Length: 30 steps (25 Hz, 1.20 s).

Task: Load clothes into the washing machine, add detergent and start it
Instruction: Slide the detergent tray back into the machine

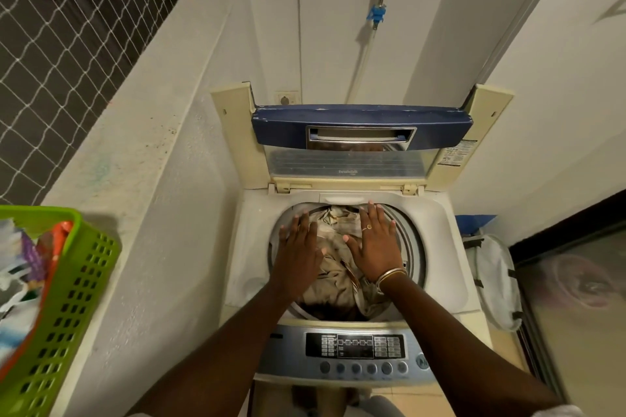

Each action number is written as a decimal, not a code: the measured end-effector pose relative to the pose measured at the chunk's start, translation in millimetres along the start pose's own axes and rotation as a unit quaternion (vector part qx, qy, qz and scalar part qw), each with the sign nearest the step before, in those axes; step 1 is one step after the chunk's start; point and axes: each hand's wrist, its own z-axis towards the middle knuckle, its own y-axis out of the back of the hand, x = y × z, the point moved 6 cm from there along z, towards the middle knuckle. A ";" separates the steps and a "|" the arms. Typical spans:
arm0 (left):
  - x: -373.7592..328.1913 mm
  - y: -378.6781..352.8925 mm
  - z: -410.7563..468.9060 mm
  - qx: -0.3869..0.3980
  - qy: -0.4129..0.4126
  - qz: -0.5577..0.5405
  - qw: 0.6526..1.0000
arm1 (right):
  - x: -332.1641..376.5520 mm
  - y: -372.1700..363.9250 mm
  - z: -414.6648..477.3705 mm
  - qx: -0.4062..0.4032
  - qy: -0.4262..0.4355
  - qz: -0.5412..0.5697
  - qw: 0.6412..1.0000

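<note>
A cramped home laundry nook: a top-loading washing machine (342, 284) against white walls, a wall tap (379, 7) with hose beyond the hands, a green laundry basket (67, 298) to their left.

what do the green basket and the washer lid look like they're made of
Green basket: looks like moulded plastic, glossy, with rows of punched slots. Washer lid: apparently blue plastic frame, scuffed along its edge, around a clear ribbed panel; plastic or glass, cannot tell.
</note>
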 end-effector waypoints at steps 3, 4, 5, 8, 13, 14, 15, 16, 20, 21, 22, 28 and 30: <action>-1.3 9.4 0.1 -0.009 0.000 -0.013 1.000 | 4.0 8.8 -6.1 -0.011 -0.003 0.015 1.000; -3.3 12.5 -1.5 -0.013 0.001 -0.014 1.000 | 5.0 10.7 -10.1 -0.012 -0.005 0.020 1.000; -5.9 15.8 -3.1 -0.018 0.001 -0.017 1.000 | 5.6 12.3 -14.0 -0.011 -0.006 0.028 1.000; -12.9 22.5 -8.3 -0.024 0.001 -0.028 0.999 | 3.7 17.9 -25.4 -0.012 -0.004 0.047 0.999; -26.9 25.5 -23.0 -0.030 0.011 -0.052 0.998 | -9.1 24.5 -44.2 -0.013 0.020 0.043 0.999; -32.1 25.2 -28.1 -0.029 0.015 -0.057 0.998 | -12.0 25.7 -48.8 -0.010 0.029 0.040 0.999; -37.5 25.1 -33.7 -0.030 0.016 -0.061 0.998 | -14.9 26.5 -53.3 -0.006 0.034 0.037 0.999; -43.5 25.3 -38.0 -0.035 0.015 -0.063 0.997 | -18.2 28.2 -57.9 -0.002 0.037 0.037 0.999; -66.7 27.8 -53.1 -0.047 0.031 -0.076 0.996 | -32.5 37.1 -79.6 0.005 0.065 0.053 0.996; -69.9 29.8 -56.7 -0.047 0.037 -0.072 0.996 | -34.9 38.3 -84.2 0.004 0.074 0.056 0.996; -72.5 32.5 -60.7 -0.047 0.043 -0.068 0.996 | -36.9 38.9 -88.9 0.004 0.079 0.061 0.995; -77.5 53.1 -75.1 -0.053 0.048 -0.082 0.994 | -35.6 40.5 -102.8 0.015 0.079 0.066 0.995; -74.7 53.1 -75.2 -0.048 0.032 -0.072 0.996 | -31.3 44.0 -102.3 0.015 0.069 0.061 0.996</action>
